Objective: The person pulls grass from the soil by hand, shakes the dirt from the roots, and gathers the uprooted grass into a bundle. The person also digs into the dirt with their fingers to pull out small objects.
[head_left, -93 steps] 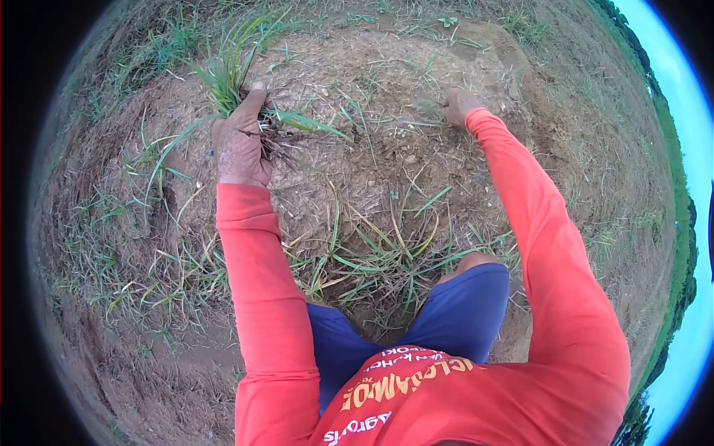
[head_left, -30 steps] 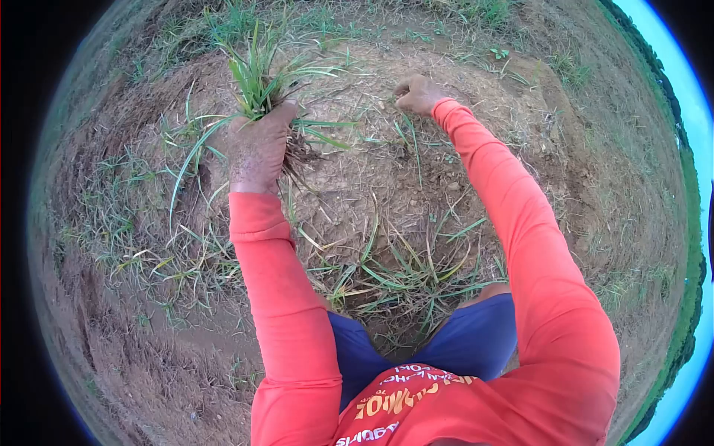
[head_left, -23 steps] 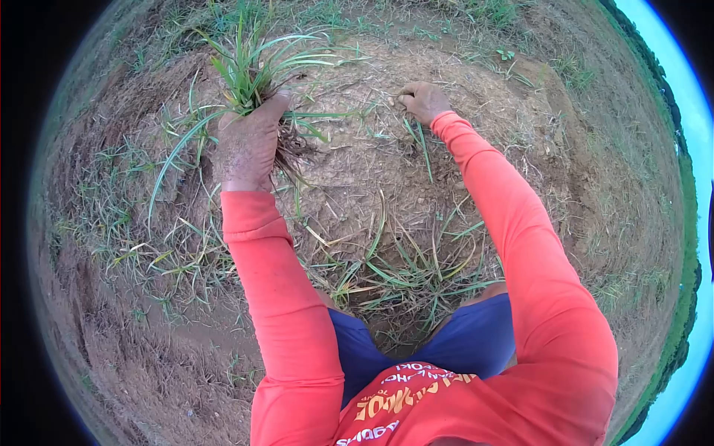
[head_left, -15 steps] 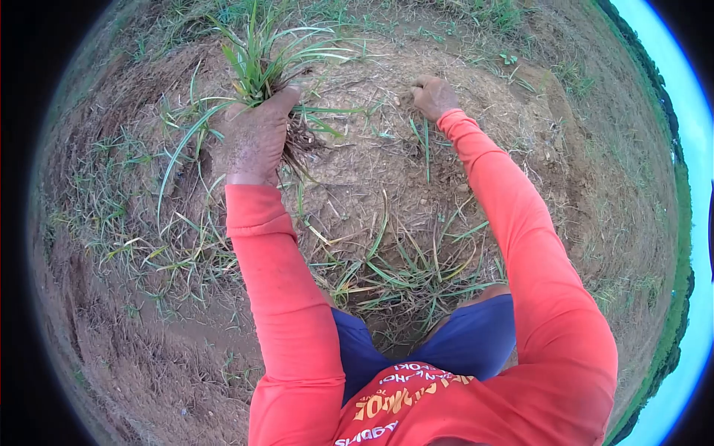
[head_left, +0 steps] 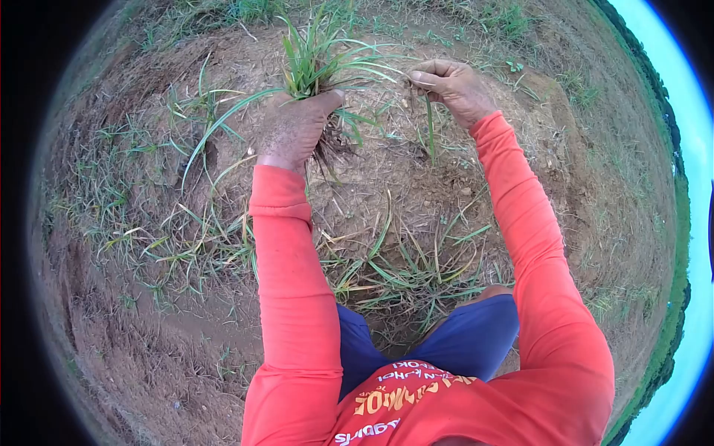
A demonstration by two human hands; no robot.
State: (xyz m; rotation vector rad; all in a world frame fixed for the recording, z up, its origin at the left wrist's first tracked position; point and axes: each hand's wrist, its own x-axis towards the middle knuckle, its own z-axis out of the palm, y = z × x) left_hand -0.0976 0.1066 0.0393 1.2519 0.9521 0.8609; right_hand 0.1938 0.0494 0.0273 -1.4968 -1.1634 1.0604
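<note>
- A loose heap of pulled green and yellowing grass blades (head_left: 405,271) lies on the bare brown soil just ahead of the person's blue shorts (head_left: 454,338), between the two orange sleeves.
- Thin scattered green weeds (head_left: 160,238) cover the ground out to the left, and dry straw litters the raised mound of brown earth (head_left: 387,171) under both hands.
- Nothing stands between the two hands; only the drooping blades of the held bunch cross the gap.
- The left hand (head_left: 294,130) is clenched around a thick bunch of long green grass with dangling brown roots (head_left: 316,70), back of the hand toward the camera, blades fanning up and away, roots hanging below the fist.
- The right hand (head_left: 455,88) is raised just beside that bunch, fingertips pinched on a single thin green grass stalk (head_left: 430,126) that hangs straight down toward the soil.
- Both arms reach forward in orange long sleeves (head_left: 294,297), the left nearly straight, the right bent outward at the elbow.
- The mound falls away to rougher grassy ground at the top and right; a strip of pale blue sky (head_left: 688,149) edges the far right.
- Open bare soil lies right of the right arm.
</note>
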